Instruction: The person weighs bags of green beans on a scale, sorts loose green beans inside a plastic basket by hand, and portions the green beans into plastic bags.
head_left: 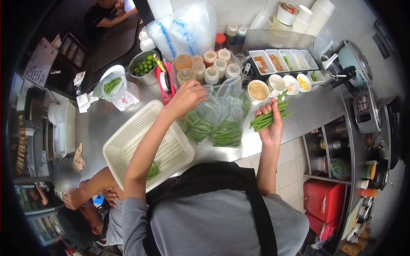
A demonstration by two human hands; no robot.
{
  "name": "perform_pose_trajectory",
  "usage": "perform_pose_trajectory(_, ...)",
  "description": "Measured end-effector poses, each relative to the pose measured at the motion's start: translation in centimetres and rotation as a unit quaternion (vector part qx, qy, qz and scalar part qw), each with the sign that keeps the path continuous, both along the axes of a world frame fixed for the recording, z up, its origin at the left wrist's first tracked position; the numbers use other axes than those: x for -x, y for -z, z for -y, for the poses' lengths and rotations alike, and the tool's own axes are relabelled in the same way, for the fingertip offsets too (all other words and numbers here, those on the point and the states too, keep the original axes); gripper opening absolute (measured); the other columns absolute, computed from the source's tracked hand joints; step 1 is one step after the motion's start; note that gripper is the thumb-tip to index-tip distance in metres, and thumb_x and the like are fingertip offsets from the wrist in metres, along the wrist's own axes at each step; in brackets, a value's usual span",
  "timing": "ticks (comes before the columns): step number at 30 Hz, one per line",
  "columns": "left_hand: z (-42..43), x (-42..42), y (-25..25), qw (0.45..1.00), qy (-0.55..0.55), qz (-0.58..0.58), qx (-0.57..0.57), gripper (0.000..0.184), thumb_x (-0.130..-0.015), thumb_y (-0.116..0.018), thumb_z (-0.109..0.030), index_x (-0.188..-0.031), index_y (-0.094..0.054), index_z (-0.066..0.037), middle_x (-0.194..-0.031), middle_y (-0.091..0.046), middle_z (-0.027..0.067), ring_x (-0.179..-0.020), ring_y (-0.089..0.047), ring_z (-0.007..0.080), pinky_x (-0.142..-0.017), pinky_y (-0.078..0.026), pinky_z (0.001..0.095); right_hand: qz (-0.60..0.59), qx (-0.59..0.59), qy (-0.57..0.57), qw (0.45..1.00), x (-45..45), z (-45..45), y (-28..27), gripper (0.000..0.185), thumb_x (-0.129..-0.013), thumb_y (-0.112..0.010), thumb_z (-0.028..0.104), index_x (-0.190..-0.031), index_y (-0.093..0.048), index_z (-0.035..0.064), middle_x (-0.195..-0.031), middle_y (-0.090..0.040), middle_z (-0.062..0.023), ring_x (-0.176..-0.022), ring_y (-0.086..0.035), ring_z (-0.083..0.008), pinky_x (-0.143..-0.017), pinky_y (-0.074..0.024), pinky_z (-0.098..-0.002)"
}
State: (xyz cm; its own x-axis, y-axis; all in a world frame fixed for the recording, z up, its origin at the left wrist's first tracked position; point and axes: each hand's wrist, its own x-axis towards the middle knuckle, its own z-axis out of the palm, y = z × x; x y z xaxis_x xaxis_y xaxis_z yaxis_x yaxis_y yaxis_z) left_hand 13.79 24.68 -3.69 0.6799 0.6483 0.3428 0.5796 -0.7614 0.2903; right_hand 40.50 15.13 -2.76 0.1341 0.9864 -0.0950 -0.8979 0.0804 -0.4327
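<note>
My right hand (270,123) is closed around a bunch of cut green beans (265,120), held above the counter's front edge. My left hand (188,97) is over the clear plastic bags, its fingers bent together at the upper edge of the left plastic bag (197,121); the exact grip is partly hidden. Beside it, another bag of green beans (226,132) rests on the steel counter. Under my left forearm sits a white perforated basket (128,145), with a few green beans (153,170) in its near corner.
A bag of beans (112,86) lies on a kitchen scale (127,99) at left. Behind the bags stand several squeeze bottles (211,74), a pot of limes (144,68) and a red tape sealer (166,83). A tub of paste (258,91) stands right. Another person (96,205) is close on my left.
</note>
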Motion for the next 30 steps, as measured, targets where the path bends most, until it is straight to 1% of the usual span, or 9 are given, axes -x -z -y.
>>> perform_pose_trajectory(3, 1.2, 1.5, -1.7, 0.996, -0.059, 0.06, -0.006, 0.014, -0.075, -0.064, -0.012, -0.089, -0.063, -0.01, -0.102, -0.057, 0.0062, -0.102, -0.048, 0.0256, -0.087, -0.038, 0.0388, 0.024, -0.002, -0.01, 1.0, -0.6, 0.0, 0.2, 0.016, -0.092, -0.05, 0.02, -0.105, -0.051, 0.0107, -0.075, -0.048, 0.0023, -0.069, -0.047, -0.0097, -0.069, -0.0417, -0.0298)
perform_pose_trajectory(6, 2.9, 5.6, -3.4, 0.945, -0.251, 0.12, -0.171, 0.017, -0.074, -0.066, -0.013, -0.09, -0.063, -0.01, -0.113, -0.051, 0.0126, -0.106, -0.046, 0.0314, -0.09, -0.037, 0.0404, 0.014, -0.008, -0.017, 1.0, -0.1, -0.6, 1.2, 0.016, -0.092, -0.049, 0.02, -0.106, -0.051, 0.0117, -0.074, -0.046, 0.0032, -0.068, -0.046, -0.0094, -0.068, -0.0425, -0.0295)
perform_pose_trajectory(8, 3.3, 10.1, -2.5, 0.862, -0.437, 0.097, -0.238, 0.034, -0.068, -0.07, -0.016, -0.101, -0.063, -0.014, -0.128, -0.037, 0.0253, -0.119, -0.034, 0.0416, -0.097, -0.027, 0.0494, 0.017, 0.017, -0.034, 0.999, 1.5, -0.7, 1.3, 0.02, -0.091, -0.051, 0.019, -0.109, -0.049, 0.0116, -0.076, -0.048, 0.0021, -0.069, -0.048, -0.0101, -0.068, -0.0438, -0.0301)
perform_pose_trajectory(11, 4.0, 15.5, -2.5, 0.773, -0.58, -0.031, -0.254, 0.054, -0.067, -0.073, -0.024, -0.118, -0.056, -0.029, -0.143, -0.01, 0.0263, -0.125, -0.021, 0.0451, -0.1, -0.021, 0.0519, 0.069, 0.043, -0.076, 0.994, 3.6, -1.3, 0.1, 0.028, -0.088, -0.055, 0.015, -0.115, -0.045, 0.0114, -0.079, -0.052, -0.0007, -0.071, -0.052, -0.0119, -0.068, -0.0459, -0.0313)
perform_pose_trajectory(14, 3.5, 19.8, -2.0, 0.779, -0.608, -0.053, -0.143, 0.05, -0.071, -0.07, -0.023, -0.119, -0.055, -0.019, -0.143, -0.016, 0.0234, -0.122, -0.033, 0.0415, -0.096, -0.031, 0.0488, 0.086, 0.032, -0.169, 0.981, 7.5, -1.1, -0.7, 0.04, -0.084, -0.058, 0.009, -0.12, -0.041, 0.0109, -0.084, -0.056, -0.0053, -0.075, -0.055, -0.0149, -0.069, -0.0484, -0.0331)
perform_pose_trajectory(17, 1.3, 24.5, -1.8, 0.828, -0.543, 0.074, -0.117, 0.041, -0.074, -0.063, -0.014, -0.113, -0.056, -0.004, -0.138, -0.033, 0.019, -0.11, -0.05, 0.0354, -0.086, -0.043, 0.0423, 0.056, 0.039, -0.279, 0.958, 11.2, -0.6, -1.1, 0.033, -0.084, -0.057, 0.008, -0.115, -0.045, 0.0097, -0.084, -0.056, -0.0061, -0.074, -0.056, -0.0156, -0.071, -0.0501, -0.0353)
perform_pose_trajectory(20, 1.6, 24.3, -5.5, 0.822, -0.516, 0.211, -0.112, 0.032, -0.073, -0.055, -0.002, -0.105, -0.056, 0.006, -0.129, -0.046, 0.0157, -0.097, -0.059, 0.0319, -0.076, -0.05, 0.0356, 0.058, 0.044, -0.375, 0.924, 14.3, 0.5, -0.3, 0.024, -0.086, -0.056, 0.011, -0.109, -0.05, 0.0072, -0.081, -0.056, -0.0055, -0.072, -0.056, -0.0148, -0.073, -0.0506, -0.0362)
perform_pose_trajectory(25, 3.7, 24.0, -10.9, 0.799, -0.441, 0.404, -0.06, 0.043, -0.072, -0.052, 0.003, -0.115, -0.052, 0.006, -0.115, -0.056, 0.0159, -0.068, -0.063, 0.0158, -0.064, -0.053, 0.0262, 0.07, 0.035, -0.553, 0.83, 16.8, 3.0, 2.3, 0.022, -0.089, -0.052, 0.015, -0.109, -0.051, 0.0052, -0.079, -0.055, -0.0037, -0.07, -0.057, -0.0143, -0.074, -0.0496, -0.0357)
perform_pose_trajectory(30, 8.7, 19.6, -15.6, 0.765, -0.343, 0.532, 0.118, 0.046, -0.077, -0.054, 0.003, -0.122, -0.047, 0.005, -0.1, -0.059, 0.007, -0.067, -0.056, 0.0069, -0.059, -0.047, 0.0199, 0.093, 0.056, -0.703, 0.703, 17.6, 5.4, 2.7, 0.02, -0.089, -0.054, 0.015, -0.107, -0.052, 0.0054, -0.079, -0.055, -0.0038, -0.074, -0.058, -0.0153, -0.071, -0.0506, -0.0341)
